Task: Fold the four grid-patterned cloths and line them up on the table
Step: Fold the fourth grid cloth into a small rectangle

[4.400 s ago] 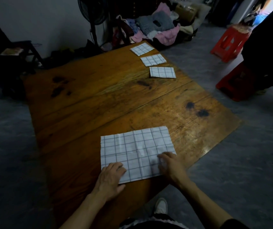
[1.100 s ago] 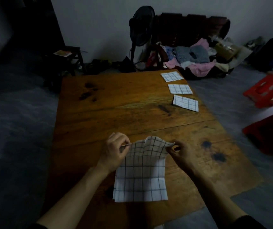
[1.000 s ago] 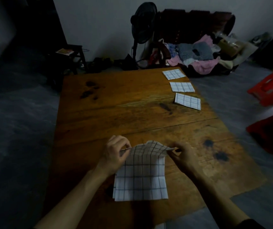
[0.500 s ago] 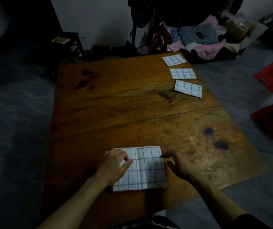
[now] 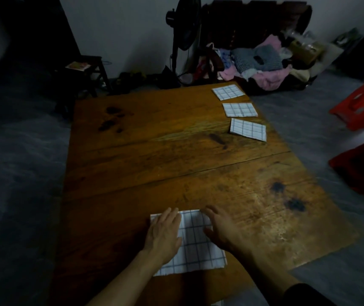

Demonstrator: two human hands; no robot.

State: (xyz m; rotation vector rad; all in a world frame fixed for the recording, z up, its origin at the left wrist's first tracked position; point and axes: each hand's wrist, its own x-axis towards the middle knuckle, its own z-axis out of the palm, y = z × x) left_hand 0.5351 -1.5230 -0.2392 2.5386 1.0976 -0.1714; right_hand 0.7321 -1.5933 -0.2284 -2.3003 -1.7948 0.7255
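left hand (image 5: 165,234) flat, right hand (image 5: 220,230) spread | pressing white grid-patterned folded cloth (image 5: 195,244) on wooden table (image 5: 154,155) | setting crease

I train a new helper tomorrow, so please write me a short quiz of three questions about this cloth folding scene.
1. How many folded cloths already lie in the row at the far right of the table?
2. True or false: the left hand is lifting the near cloth off the table.
3. Which lies nearest to the person: A) far cloth, B) middle cloth, C) third cloth?

Key: 1. Three. 2. False; both the left hand and the right hand rest flat on it. 3. C.
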